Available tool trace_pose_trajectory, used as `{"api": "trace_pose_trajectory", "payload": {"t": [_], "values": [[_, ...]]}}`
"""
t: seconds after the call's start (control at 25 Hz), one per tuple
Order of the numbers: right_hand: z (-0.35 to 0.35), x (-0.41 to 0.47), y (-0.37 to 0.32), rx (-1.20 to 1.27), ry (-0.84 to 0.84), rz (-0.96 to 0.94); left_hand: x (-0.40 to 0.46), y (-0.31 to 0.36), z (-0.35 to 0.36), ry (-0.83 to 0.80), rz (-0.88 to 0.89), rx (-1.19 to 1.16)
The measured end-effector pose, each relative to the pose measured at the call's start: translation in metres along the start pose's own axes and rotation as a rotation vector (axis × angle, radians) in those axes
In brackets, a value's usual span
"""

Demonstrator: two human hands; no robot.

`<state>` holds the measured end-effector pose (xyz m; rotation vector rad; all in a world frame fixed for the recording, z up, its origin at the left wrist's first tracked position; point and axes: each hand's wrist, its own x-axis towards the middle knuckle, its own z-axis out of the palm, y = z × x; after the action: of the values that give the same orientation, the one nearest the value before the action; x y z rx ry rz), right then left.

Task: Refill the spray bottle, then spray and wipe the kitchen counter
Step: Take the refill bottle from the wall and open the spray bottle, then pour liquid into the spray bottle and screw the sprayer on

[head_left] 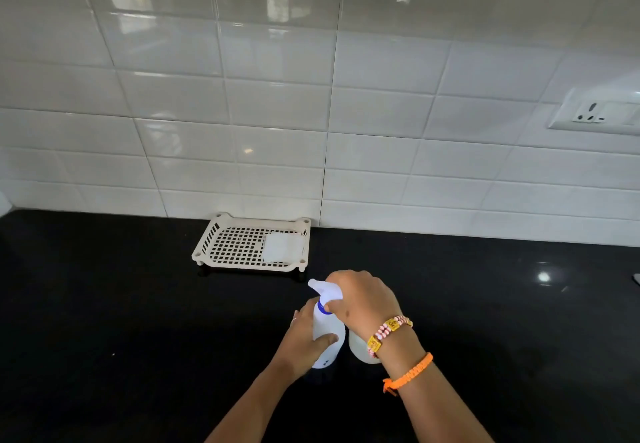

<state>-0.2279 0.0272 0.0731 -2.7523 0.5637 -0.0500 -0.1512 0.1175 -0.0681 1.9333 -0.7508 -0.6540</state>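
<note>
A white spray bottle (325, 330) with a blue collar stands upright on the black counter (138, 321). My left hand (304, 342) is wrapped around its body. My right hand (360, 299) grips its white spray head from above; the nozzle points left. A second white container (360, 349) stands just right of the bottle, mostly hidden behind my right wrist. A folded white cloth (284, 248) lies in the right part of the cream tray.
A cream perforated tray (228, 245) sits against the white tiled wall (311, 113). A wall socket (599, 111) is mounted at the right. A pale object (636, 278) shows at the counter's right edge.
</note>
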Motion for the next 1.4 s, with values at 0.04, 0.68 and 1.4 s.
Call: {"api": "trace_pose_trajectory", "payload": {"t": [0.04,0.68,1.4], "values": [[-0.008,-0.002,0.002,0.024,0.035,-0.003,0.0,-0.001,0.0,0.007,-0.006,0.007],[-0.087,-0.071,-0.019,-0.048,0.368,-0.344,-0.004,-0.002,-0.006,0.1,-0.03,0.067],[-0.112,-0.105,0.047,0.421,0.877,-0.264,-0.008,0.024,-0.001,0.162,0.037,0.06]]}}
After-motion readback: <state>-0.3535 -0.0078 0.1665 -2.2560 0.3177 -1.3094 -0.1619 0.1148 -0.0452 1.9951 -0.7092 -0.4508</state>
